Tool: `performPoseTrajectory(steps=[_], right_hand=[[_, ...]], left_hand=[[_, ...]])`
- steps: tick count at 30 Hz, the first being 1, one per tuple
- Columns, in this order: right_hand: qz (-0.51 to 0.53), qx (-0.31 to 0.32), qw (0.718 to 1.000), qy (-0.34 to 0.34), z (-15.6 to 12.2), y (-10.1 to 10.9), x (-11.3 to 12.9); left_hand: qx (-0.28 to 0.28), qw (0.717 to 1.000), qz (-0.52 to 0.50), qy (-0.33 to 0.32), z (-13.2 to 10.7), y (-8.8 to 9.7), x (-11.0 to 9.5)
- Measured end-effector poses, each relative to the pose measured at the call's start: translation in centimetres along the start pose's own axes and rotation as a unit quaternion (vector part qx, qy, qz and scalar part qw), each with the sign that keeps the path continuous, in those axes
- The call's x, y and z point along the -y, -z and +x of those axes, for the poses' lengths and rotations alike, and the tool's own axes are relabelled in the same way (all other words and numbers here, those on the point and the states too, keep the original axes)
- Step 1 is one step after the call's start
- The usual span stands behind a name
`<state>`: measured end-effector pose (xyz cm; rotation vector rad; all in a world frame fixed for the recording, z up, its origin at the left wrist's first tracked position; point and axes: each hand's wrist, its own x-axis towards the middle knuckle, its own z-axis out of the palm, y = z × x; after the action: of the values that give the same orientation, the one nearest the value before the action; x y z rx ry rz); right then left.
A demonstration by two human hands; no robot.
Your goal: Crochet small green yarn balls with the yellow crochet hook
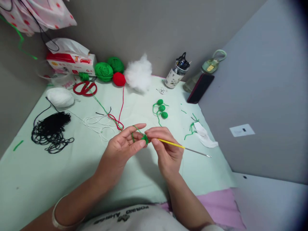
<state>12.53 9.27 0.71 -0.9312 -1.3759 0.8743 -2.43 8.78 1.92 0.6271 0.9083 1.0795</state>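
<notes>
The green piece [145, 138] sits pinched between your hands, above the mat [72, 173] and just in front of the three finished balls [161, 108]. Your left hand [122, 146] closes thumb and fingertips on it, green yarn [101, 105] looped over the forefinger. Your right hand [163, 147] grips the hook [184, 147], its tip at the piece and its metal end pointing away to the right. Judging by size, this piece looks barely begun beside those three balls. Left of the balls lie red yarn [119, 79], white strands [98, 123] and black yarn [51, 128]; behind them, stuffing [139, 73] and scissors [85, 88].
</notes>
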Motion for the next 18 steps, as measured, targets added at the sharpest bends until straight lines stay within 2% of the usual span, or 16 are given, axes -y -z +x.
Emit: performPoseTrajectory(steps=[3, 8, 12, 14, 18], right_hand=[[0.018, -0.021, 1.0, -0.006, 0.1, 0.05, -0.25], [0.178, -0.016, 0.977, -0.117, 0.55, 0.1, -0.58], [0.214, -0.012, 0.962, -0.169, 1.0, 0.26, -0.52], [0.21, -0.005, 0.964, -0.165, 1.0, 0.38, -0.42], [0.171, 0.006, 0.979, -0.112, 0.6, 0.58, 0.02]], left_hand=[[0.009, 1.0, 0.003, 0.008, 0.1, 0.14, -0.15], [0.004, 1.0, 0.004, 0.017, 0.14, 0.27, -0.44], [-0.005, 1.0, 0.014, 0.017, 0.05, 0.4, -0.43], [-0.01, 1.0, 0.019, 0.016, -0.02, 0.47, -0.4], [-0.011, 0.999, 0.036, 0.013, -0.11, 0.65, -0.5]])
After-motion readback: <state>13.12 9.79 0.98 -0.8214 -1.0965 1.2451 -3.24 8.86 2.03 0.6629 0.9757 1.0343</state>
